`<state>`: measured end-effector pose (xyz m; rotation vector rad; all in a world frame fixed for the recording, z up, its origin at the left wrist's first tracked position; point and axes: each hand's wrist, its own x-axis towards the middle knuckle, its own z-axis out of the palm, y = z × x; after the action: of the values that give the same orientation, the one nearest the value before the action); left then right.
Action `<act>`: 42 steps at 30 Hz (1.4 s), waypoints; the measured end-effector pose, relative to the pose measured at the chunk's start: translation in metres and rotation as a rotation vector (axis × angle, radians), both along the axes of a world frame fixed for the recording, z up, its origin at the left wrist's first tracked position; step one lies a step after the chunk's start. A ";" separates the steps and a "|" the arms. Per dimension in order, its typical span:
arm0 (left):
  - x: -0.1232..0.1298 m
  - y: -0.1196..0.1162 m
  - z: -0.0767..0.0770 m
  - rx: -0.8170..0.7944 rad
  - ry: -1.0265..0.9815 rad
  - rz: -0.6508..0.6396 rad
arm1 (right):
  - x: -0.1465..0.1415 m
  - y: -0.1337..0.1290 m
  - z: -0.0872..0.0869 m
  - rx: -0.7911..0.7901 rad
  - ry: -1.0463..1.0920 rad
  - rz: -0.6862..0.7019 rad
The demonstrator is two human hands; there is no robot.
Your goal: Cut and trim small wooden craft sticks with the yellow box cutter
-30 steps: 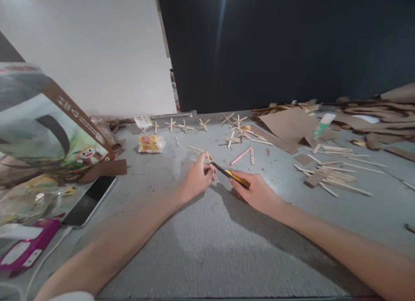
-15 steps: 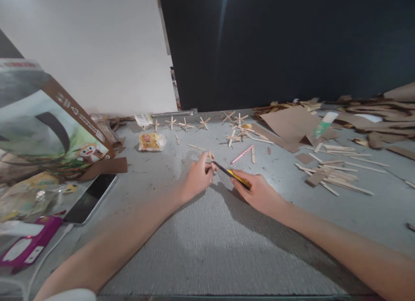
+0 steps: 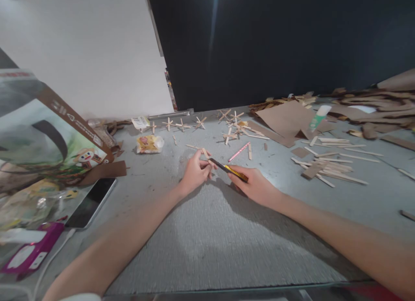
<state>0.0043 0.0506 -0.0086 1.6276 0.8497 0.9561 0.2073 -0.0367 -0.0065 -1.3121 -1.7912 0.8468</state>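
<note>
Near the middle of the grey table, my left hand (image 3: 195,172) pinches a short wooden stick (image 3: 205,154). My right hand (image 3: 256,185) is wrapped round a yellow and black utility knife (image 3: 236,172), its blade pointing left and meeting the stick at my left fingertips. Just beyond lie a pink patterned stick (image 3: 239,151) and a small wooden piece (image 3: 250,151). Several star shapes of crossed sticks (image 3: 201,122) sit along the back of the table.
Loose wooden sticks (image 3: 337,169), cardboard (image 3: 280,119) and a glue stick (image 3: 319,118) lie at the right. To the left are a phone (image 3: 91,202), a purple device (image 3: 34,251) with a white cable, a yellow packet (image 3: 148,144) and a large printed bag (image 3: 48,128).
The stick in my left hand has tilted to the left, with the knife still against it. The whole view has shifted slightly.
</note>
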 end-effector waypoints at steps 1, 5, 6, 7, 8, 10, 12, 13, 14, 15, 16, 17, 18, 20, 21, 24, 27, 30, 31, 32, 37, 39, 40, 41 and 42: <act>0.000 0.000 0.001 -0.007 0.001 0.000 | 0.001 0.001 0.000 -0.060 0.045 0.009; 0.000 0.000 0.001 -0.009 0.001 -0.007 | 0.005 0.007 -0.001 -0.251 0.199 0.047; 0.000 0.001 0.001 -0.007 0.000 -0.009 | 0.006 0.009 -0.001 -0.276 0.229 0.058; 0.000 0.001 0.001 -0.007 -0.001 -0.011 | 0.007 0.010 -0.001 -0.298 0.256 0.069; 0.000 0.001 0.001 -0.007 -0.002 -0.011 | 0.008 0.011 0.000 -0.319 0.279 0.078; 0.000 0.001 0.001 -0.009 -0.009 -0.014 | 0.010 0.012 0.003 -0.361 0.322 0.080; 0.000 0.002 0.001 -0.018 -0.018 -0.021 | 0.012 0.013 0.005 -0.414 0.368 0.072; 0.000 0.002 0.001 -0.024 -0.021 -0.025 | 0.013 0.014 0.006 -0.443 0.391 0.068; 0.000 0.002 0.001 -0.031 -0.023 -0.029 | 0.014 0.015 0.007 -0.473 0.413 0.063; 0.000 0.002 0.001 -0.038 -0.024 -0.030 | 0.015 0.016 0.007 -0.500 0.430 0.062; 0.000 0.002 0.000 -0.043 -0.024 -0.030 | 0.016 0.017 0.007 -0.522 0.443 0.064; 0.000 0.003 0.000 -0.047 -0.025 -0.029 | 0.017 0.018 0.006 -0.536 0.451 0.066; 0.000 0.003 0.000 -0.049 -0.026 -0.027 | 0.017 0.018 0.006 -0.545 0.456 0.070; 0.000 0.003 -0.001 -0.053 -0.026 -0.021 | 0.017 0.019 0.007 -0.551 0.459 0.072; 0.000 0.003 -0.001 -0.052 -0.025 -0.019 | 0.017 0.018 0.008 -0.553 0.459 0.071; 0.000 0.003 -0.001 -0.049 -0.023 -0.018 | 0.015 0.016 0.012 -0.560 0.452 0.063; 0.000 0.003 -0.001 -0.058 -0.022 -0.019 | 0.013 0.015 0.016 -0.566 0.441 0.042; 0.001 0.003 -0.002 -0.077 -0.018 -0.019 | 0.013 0.015 0.016 -0.568 0.430 0.031; 0.001 0.003 -0.002 -0.082 -0.014 -0.023 | 0.013 0.015 0.016 -0.568 0.420 0.041; 0.001 0.003 -0.002 -0.085 -0.009 -0.030 | 0.013 0.015 0.015 -0.566 0.409 0.055; 0.003 0.004 -0.005 -0.084 0.005 -0.016 | 0.012 0.016 0.008 -0.534 0.412 0.069; 0.002 0.006 -0.006 -0.069 -0.004 0.025 | 0.012 0.017 0.006 -0.514 0.428 0.058; 0.002 0.006 -0.007 -0.059 -0.008 0.039 | 0.011 0.017 0.005 -0.503 0.432 0.050; 0.002 0.007 -0.007 -0.051 -0.010 0.050 | 0.011 0.017 0.005 -0.492 0.434 0.040; 0.002 0.007 -0.007 -0.045 -0.012 0.057 | 0.010 0.016 0.005 -0.483 0.433 0.030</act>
<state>0.0061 0.0581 -0.0161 1.5653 0.9076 0.9783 0.2172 -0.0203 -0.0018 -1.2617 -1.3106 1.5191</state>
